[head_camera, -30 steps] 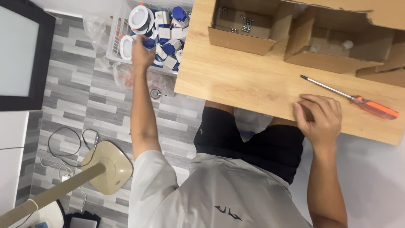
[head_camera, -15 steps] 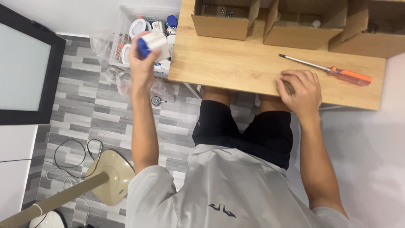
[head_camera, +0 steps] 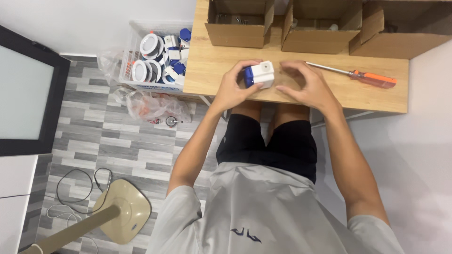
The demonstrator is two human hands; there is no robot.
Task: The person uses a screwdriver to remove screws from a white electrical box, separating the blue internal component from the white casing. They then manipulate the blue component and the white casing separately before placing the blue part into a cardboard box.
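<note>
Head view, looking straight down. Wooden desk (head_camera: 221,70) is the landmark.

Left hand (head_camera: 231,88) is wrapped around a small white block with a blue end (head_camera: 258,75), holding it over the desk's near edge, roughly mid-width. Right hand (head_camera: 306,86) sits just right of the block, fingers curled and loose, thumb towards it; whether it touches the block I cannot tell. The hands are close together, only the left gripping.

Risk: the block sits at the near edge (knees directly below), so a slipped grip would likely drop it to the floor.

An orange-handled screwdriver (head_camera: 361,76) lies on the desk, right of the right hand, near enough for a sweeping elbow to roll it off the right edge.

Three open cardboard boxes (head_camera: 238,35) line the desk's far side, closing off room there. Open desk surface remains left of the block. A white basket of round white parts (head_camera: 129,54) stands on the floor off the desk's left end.
</note>
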